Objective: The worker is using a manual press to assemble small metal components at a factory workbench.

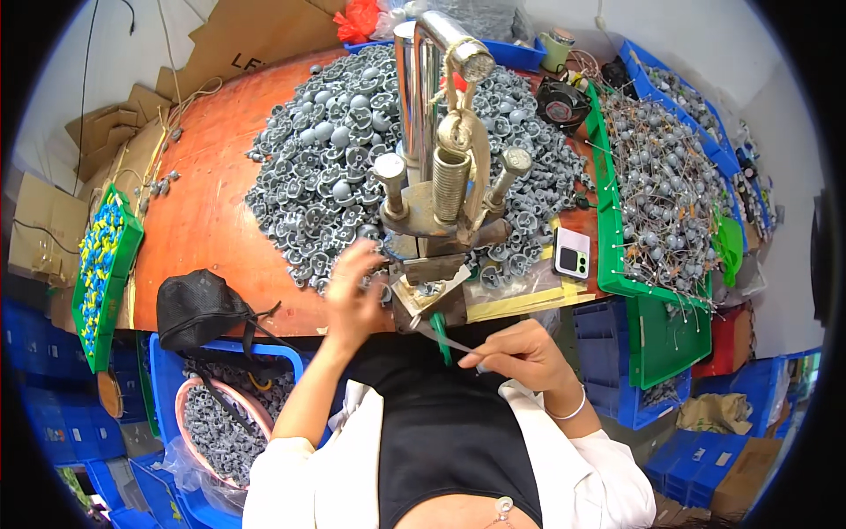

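Your left hand (352, 295) is up at the foot of the tall metal hand press with its coiled spring (438, 189), fingers curled at the small grey moulded cap pieces beside its base; it is blurred, so you cannot tell whether that grip has closed on one. Your right hand (520, 355) pinches a slim green-handled pick tool (445, 339), grip clamped, tip angled toward the press base, close enough to work there. The big heap of grey plastic caps (339, 163) lies on the orange round table (207, 203) just behind the press, within your easy reach. A green tray of wired grey beads (656, 189) sits to your right.
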A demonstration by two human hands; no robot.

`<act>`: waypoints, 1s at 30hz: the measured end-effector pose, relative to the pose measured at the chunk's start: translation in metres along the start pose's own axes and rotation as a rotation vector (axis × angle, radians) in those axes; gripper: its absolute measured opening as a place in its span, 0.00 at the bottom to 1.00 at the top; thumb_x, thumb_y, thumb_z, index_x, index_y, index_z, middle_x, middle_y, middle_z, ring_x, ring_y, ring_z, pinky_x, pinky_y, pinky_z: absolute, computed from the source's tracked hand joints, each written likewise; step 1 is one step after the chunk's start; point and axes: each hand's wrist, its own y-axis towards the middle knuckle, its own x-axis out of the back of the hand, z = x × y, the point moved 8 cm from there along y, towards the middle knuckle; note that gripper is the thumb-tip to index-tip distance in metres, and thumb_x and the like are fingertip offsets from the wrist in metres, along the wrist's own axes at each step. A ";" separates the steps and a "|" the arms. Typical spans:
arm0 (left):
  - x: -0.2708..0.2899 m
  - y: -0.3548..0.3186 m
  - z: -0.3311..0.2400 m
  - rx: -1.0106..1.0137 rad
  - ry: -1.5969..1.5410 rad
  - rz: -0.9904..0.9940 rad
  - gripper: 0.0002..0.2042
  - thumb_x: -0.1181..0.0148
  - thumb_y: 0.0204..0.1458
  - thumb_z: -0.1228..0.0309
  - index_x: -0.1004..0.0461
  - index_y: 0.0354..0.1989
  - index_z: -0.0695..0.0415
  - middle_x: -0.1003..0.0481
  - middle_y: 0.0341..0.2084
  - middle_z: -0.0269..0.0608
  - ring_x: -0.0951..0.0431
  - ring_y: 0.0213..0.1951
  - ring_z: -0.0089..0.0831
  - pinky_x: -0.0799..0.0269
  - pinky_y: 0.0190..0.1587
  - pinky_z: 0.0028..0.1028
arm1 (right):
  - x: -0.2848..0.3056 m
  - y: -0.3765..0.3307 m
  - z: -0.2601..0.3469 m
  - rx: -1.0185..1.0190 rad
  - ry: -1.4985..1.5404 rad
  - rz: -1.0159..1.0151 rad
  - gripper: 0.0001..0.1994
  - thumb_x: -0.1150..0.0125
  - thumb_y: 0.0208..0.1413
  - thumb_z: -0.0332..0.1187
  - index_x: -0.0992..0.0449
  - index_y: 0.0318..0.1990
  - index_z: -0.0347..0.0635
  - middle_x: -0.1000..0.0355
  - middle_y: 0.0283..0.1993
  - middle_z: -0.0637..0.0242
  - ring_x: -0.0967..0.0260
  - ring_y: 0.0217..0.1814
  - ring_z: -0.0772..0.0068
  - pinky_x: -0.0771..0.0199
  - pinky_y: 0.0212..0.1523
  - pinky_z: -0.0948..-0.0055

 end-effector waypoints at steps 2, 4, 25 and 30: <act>0.044 0.021 0.018 0.053 0.305 -0.170 0.13 0.42 0.46 0.82 0.26 0.42 0.64 0.25 0.39 0.47 0.25 0.43 0.39 0.32 0.48 0.32 | -0.002 0.000 -0.006 -0.098 -0.035 0.053 0.06 0.43 0.53 0.24 0.20 0.35 0.33 0.29 0.20 0.65 0.37 0.19 0.83 0.42 0.20 0.81; 0.074 0.024 0.064 0.215 0.447 -0.275 0.11 0.40 0.48 0.76 0.25 0.41 0.61 0.25 0.35 0.45 0.27 0.35 0.34 0.31 0.40 0.30 | -0.007 -0.002 -0.017 -0.186 -0.073 0.107 0.06 0.42 0.55 0.25 0.21 0.38 0.35 0.29 0.22 0.68 0.37 0.19 0.86 0.41 0.20 0.83; -0.033 -0.052 0.016 0.993 -0.977 0.117 0.07 0.43 0.54 0.75 0.27 0.40 0.62 0.23 0.39 0.42 0.23 0.32 0.21 0.22 0.37 0.23 | -0.020 0.023 -0.031 0.183 -0.603 -0.314 0.08 0.35 0.42 0.25 0.30 0.20 0.40 0.37 0.16 0.65 0.37 0.15 0.64 0.39 0.17 0.68; -0.029 -0.049 0.006 0.865 -0.866 0.158 0.12 0.43 0.55 0.77 0.27 0.48 0.64 0.24 0.39 0.40 0.22 0.38 0.23 0.28 0.35 0.18 | -0.019 0.022 -0.028 0.212 -0.707 -0.320 0.09 0.37 0.41 0.25 0.33 0.18 0.41 0.38 0.16 0.65 0.36 0.17 0.61 0.37 0.17 0.66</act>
